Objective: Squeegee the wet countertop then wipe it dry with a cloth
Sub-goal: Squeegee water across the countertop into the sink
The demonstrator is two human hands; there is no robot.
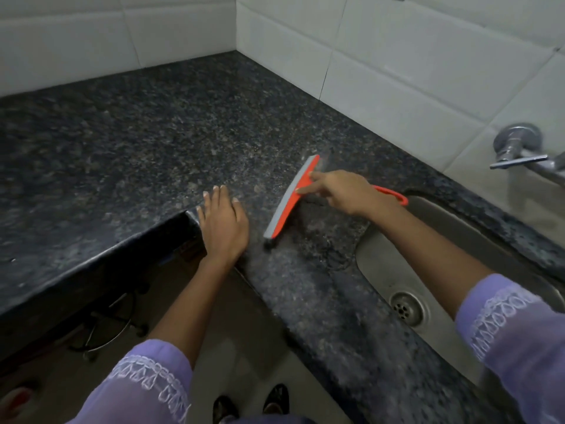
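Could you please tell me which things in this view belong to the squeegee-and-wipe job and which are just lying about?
Part of the job:
squeegee held in the right hand
countertop
left hand flat on the counter edge

Just there:
sink
tap
wall tiles

No cloth is in view.

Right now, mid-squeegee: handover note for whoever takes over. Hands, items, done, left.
Right hand: shut on the orange squeegee, index finger along its head, blade down on the countertop between the inner corner and the sink.
Left hand: flat and open on the counter edge at the inner corner, holding nothing.
Done: squeegeeing appears under way; wet streaks show by the blade near the sink.
Left: finish pulling water toward the sink, then wipe dry. No cloth is in view, so find one first.
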